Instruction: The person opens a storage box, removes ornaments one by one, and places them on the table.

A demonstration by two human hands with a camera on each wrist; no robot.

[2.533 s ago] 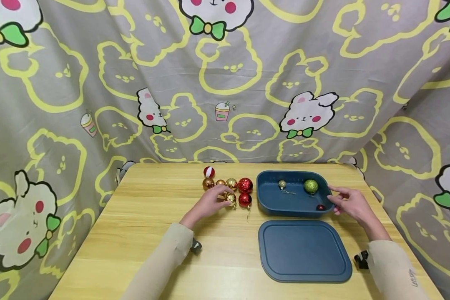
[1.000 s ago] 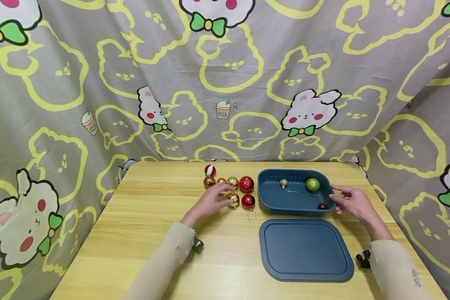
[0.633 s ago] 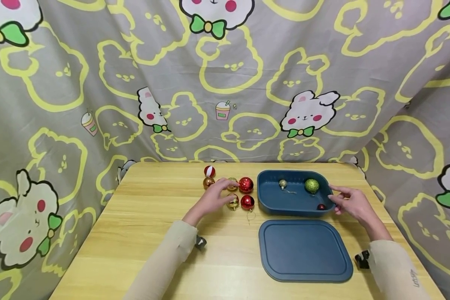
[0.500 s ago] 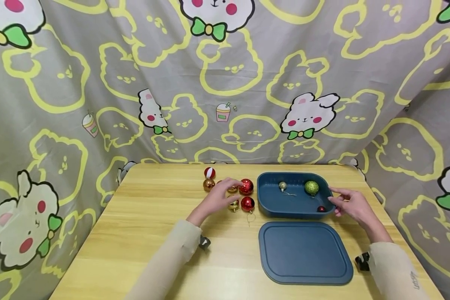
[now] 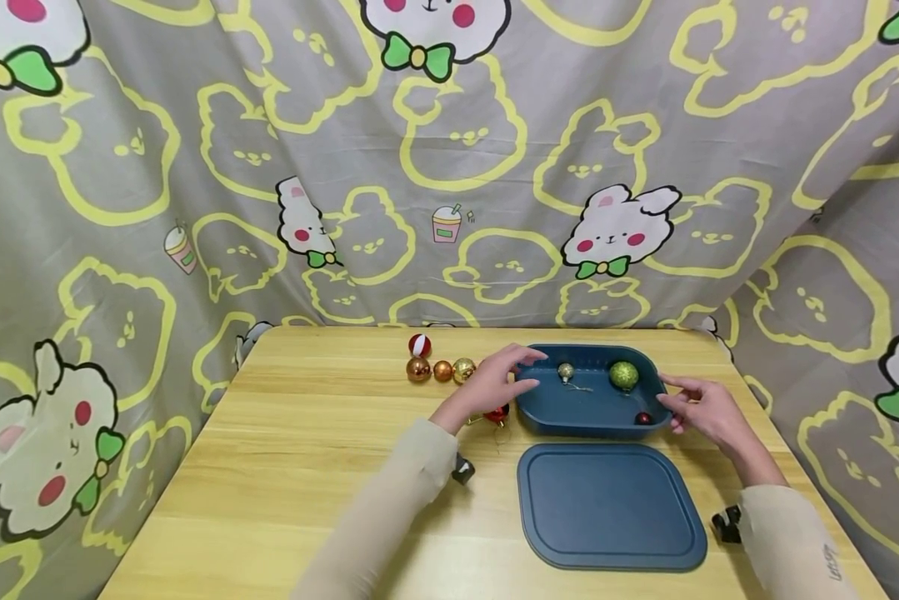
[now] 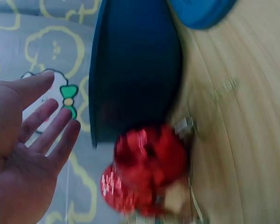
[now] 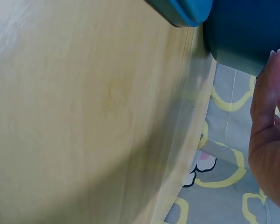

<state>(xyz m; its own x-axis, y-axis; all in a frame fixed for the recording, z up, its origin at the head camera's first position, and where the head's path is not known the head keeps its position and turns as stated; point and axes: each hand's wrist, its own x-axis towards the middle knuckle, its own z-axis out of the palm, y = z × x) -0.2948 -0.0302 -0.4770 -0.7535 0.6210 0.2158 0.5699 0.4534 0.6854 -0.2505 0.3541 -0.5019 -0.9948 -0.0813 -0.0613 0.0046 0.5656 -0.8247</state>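
My left hand (image 5: 490, 385) is raised over the left end of a dark blue box (image 5: 591, 429), fingers spread and nothing in them. Beneath it are two red baubles, one shiny (image 5: 497, 414) and one glittery (image 6: 112, 189), blurred in the left wrist view; in the head view the hand hides the glittery one. With its extended thumb and fingers, my right hand (image 5: 707, 412) touches the box's right end wall. Inside the box lie a green glitter bauble (image 5: 624, 375), a small pale gold bauble (image 5: 565, 370) with a string, and a small dark red bauble (image 5: 644, 418).
Left of the box, a row holds a copper bauble (image 5: 418, 369), an orange one (image 5: 442, 370) and a gold one (image 5: 463, 369). A red-and-white bauble (image 5: 420, 345) sits behind them. A flat blue lid (image 5: 610, 506) lies in front of the box. A patterned curtain (image 5: 449, 167) surrounds the table.
My left hand has moved right, from over the gold baubles to the box's left end, uncovering the back row. My right hand stays at the box. The baubles inside look unchanged.
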